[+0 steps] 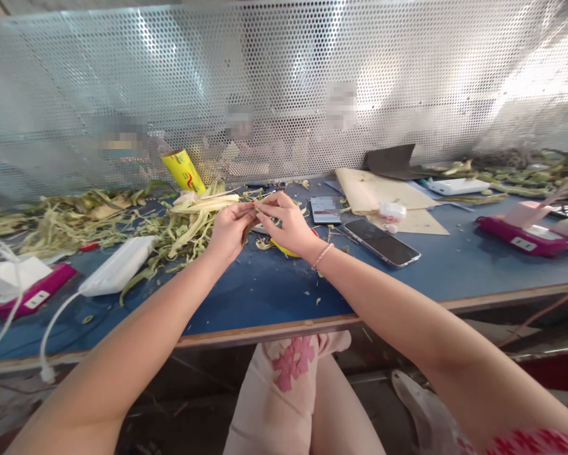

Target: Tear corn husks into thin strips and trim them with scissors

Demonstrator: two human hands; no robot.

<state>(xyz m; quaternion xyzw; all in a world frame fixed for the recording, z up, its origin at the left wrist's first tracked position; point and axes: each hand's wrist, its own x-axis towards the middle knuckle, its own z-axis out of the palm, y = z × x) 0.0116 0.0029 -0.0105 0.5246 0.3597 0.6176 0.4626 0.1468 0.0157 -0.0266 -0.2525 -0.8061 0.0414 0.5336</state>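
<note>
Over the blue table point(265, 291), my left hand point(227, 232) and my right hand point(286, 222) meet with fingertips pinched together. Between them is a small, thin brownish piece, mostly covered by the fingers; its kind is not clear. A pink bracelet point(322, 256) circles my right wrist. Just left of my left hand lies a heap of pale green, withered plant strips point(179, 227). Beneath my right hand, part of a yellow object point(284, 248) shows, the remainder hidden.
Behind the table stands a perforated metal screen point(284, 76), with a yellow tube point(183, 170) before it. A phone point(382, 242), brown paper point(383, 193) and a purple power strip point(525, 235) lie right. A white power bank point(119, 265) with a cable lies left.
</note>
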